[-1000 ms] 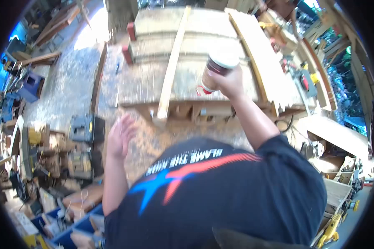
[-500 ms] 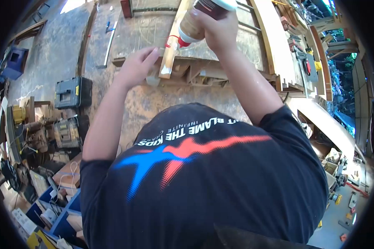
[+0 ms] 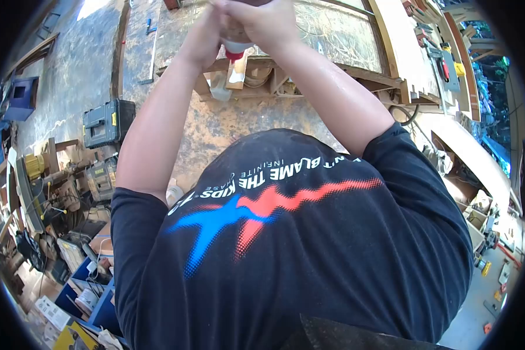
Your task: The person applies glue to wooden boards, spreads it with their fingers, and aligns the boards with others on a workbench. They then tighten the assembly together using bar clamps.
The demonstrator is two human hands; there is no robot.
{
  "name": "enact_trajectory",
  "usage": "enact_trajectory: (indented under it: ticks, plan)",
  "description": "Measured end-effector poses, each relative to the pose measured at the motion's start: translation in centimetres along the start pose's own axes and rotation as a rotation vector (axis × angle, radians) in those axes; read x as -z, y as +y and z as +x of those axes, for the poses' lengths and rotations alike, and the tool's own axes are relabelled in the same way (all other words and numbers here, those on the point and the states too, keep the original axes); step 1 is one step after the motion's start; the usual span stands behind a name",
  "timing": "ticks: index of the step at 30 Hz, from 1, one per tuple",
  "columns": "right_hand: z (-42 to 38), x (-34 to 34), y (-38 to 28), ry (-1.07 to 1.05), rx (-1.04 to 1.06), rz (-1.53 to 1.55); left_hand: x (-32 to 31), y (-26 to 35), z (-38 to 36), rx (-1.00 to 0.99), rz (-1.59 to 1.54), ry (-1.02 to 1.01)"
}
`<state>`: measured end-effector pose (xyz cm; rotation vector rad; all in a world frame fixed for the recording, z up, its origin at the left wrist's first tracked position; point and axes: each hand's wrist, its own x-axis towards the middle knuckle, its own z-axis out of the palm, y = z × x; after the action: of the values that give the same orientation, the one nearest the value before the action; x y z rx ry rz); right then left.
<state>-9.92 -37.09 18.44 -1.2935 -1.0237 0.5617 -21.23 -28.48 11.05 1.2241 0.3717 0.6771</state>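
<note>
Near the top edge, a glue bottle points downward, its red tip lowest. My left hand is closed around the bottle's left side, and my right hand grips it from the right. The upper part of the bottle is hidden by the hands and the frame edge. Just below the tip is the end of a narrow wooden strip with a white smear on it. Whether the tip touches the wood I cannot tell.
A workbench with a long pale board spans the top. Clamps and tools lie at the upper right. A black toolbox is on the left, with blue bins at the lower left.
My left hand has gone from empty beside the strip to holding the bottle. The bottle and right hand have moved left, and the bottle now points more steeply down. The view has shifted slightly.
</note>
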Motion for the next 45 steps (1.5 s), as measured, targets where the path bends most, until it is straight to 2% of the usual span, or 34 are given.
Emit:
enact_trajectory:
  ticks: [1, 2, 3, 4, 6, 11, 14, 17, 19, 21, 28, 31, 34, 41, 45]
  plan:
    - [-0.1, -0.3, -0.1, 0.002, 0.027, -0.016, -1.7, 1.4, 0.0, 0.005, -0.155, 0.023]
    - [-0.8, -0.7, -0.6, 0.092, 0.158, -0.115, -2.9, 2.4, 0.2, 0.01, -0.308, 0.045]
    - [-0.6, -0.7, -0.3, 0.1, 0.135, -0.076, -3.5, 2.8, 0.5, 0.017, -0.464, 0.068]
    - [-0.3, -0.8, 0.3, 0.105, 0.112, -0.038, -2.2, 1.7, 1.1, 0.045, -0.432, -0.052]
    - [0.4, -1.0, 1.9, 0.129, 0.131, 0.082, -2.3, 0.3, 1.2, -0.064, -0.2, 0.053]
    - [0.3, -0.5, 2.9, 0.087, 0.074, 0.077, -1.5, -1.9, 0.7, -0.331, 0.442, 0.268]
    - [0.1, -1.0, 3.8, 0.095, 0.084, 0.124, -1.0, -3.3, 0.0, -0.424, 0.618, 0.281]
    - [-0.3, -1.3, 4.9, 0.114, 0.1, 0.152, -1.1, -3.5, -0.2, -0.452, 0.512, 0.321]
    - [-0.2, -1.4, 5.9, 0.106, 0.154, 0.176, -1.2, -3.5, 0.1, -0.337, 0.415, 0.368]
    - [-0.5, -1.4, 5.7, 0.099, 0.095, 0.186, -2.5, -2.5, -0.4, -0.253, 0.422, 0.421]
    - [-0.2, -1.3, 5.7, 0.095, 0.096, 0.203, -2.4, -2.6, 0.0, -0.329, 0.562, 0.485]
    - [0.3, -1.2, 5.7, 0.087, 0.105, 0.192, -2.9, -2.1, 0.1, -0.28, 0.602, 0.548]
    - [0.3, -1.2, 5.4, 0.095, 0.107, 0.189, -3.0, -2.4, 0.3, -0.325, 0.551, 0.571]
    - [0.7, -0.7, 5.1, 0.103, 0.076, 0.144, -3.2, -2.2, 0.8, -0.256, 0.611, 0.591]
    - [1.0, -0.9, 6.6, 0.093, 0.042, 0.246, -2.9, -2.4, 0.9, -0.182, 0.714, 0.591]
